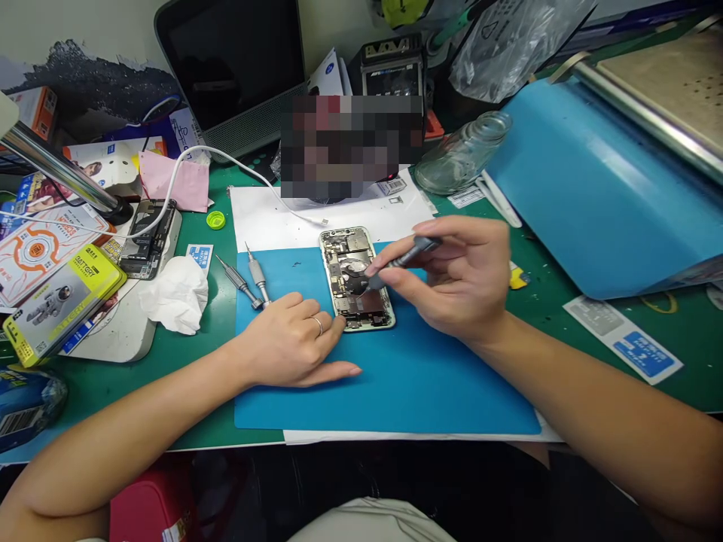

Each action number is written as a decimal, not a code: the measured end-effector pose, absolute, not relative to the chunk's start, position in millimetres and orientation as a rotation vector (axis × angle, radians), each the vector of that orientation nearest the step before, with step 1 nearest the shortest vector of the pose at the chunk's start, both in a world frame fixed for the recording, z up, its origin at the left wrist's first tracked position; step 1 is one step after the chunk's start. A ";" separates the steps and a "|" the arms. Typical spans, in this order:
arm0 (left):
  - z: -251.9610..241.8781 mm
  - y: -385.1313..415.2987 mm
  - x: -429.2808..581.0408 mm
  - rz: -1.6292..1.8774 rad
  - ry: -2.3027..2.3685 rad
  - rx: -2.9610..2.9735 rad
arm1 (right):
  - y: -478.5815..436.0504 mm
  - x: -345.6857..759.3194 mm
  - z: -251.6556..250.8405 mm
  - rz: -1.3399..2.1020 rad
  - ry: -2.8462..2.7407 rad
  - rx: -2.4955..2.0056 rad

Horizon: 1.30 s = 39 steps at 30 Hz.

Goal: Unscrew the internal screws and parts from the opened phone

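Observation:
An opened smartphone [347, 282] with its inner parts bare lies on the blue mat [395, 395]. My right hand [468, 282] pinches a grey screwdriver [410, 254] between thumb and fingers, its tip slanting down over the phone's lower half. Whether the tip touches a part is too small to tell. My left hand [299, 342] rests on the mat, holding nothing visible. Its index finger touches the phone's lower left edge, the thumb points away, and the other fingers are partly curled. Two more screwdrivers [257, 271] [240, 280] lie just beyond its knuckles.
A crumpled tissue [178, 295], another opened phone [150, 237] and a yellow battery box [65, 301] sit at left. A white cable [237, 159] arches over the bench. At the back stand a dark screen [231, 68] and a glass jar [463, 154]. A blue-covered machine [587, 188] is at right.

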<state>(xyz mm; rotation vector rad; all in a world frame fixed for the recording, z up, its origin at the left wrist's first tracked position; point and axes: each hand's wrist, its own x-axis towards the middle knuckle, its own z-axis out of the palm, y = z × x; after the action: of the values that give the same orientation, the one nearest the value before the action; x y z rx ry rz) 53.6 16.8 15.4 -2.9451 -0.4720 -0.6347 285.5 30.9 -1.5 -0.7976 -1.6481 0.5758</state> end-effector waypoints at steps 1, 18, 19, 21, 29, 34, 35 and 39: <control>15.0 15.9 53.3 -0.646 -0.437 -2.955 | 32.4 286.5 -1.4 0.498 -1.622 -0.815; 6.4 4.7 49.0 -0.357 -0.216 -3.060 | 24.8 311.7 37.3 -0.046 -2.036 -0.905; 6.3 4.1 49.2 -0.327 -0.222 -3.071 | 22.3 301.7 40.8 -0.038 -2.104 -0.844; 5.9 2.9 49.1 -0.265 -0.243 -3.094 | 21.9 277.4 45.8 -0.053 -2.266 -0.666; 4.0 -1.6 47.3 -0.231 -0.291 -3.131 | 56.7 191.6 45.8 -0.349 -2.419 -0.336; 7.6 -2.3 49.7 -0.142 -0.307 -3.165 | 63.4 166.3 41.6 -0.307 -2.547 -0.310; 8.6 -2.2 50.0 -0.114 -0.309 -3.165 | 63.5 162.7 41.3 -0.284 -2.596 -0.308; 12.0 -1.9 50.5 -0.017 -0.300 -3.164 | 63.8 149.8 41.8 -0.167 -2.844 -0.296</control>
<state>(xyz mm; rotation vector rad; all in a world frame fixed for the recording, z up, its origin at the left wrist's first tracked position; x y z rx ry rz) 50.5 -1.9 12.0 -3.1642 -0.2995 -0.0165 149.8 63.8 41.8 -0.2960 -2.8442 -0.1670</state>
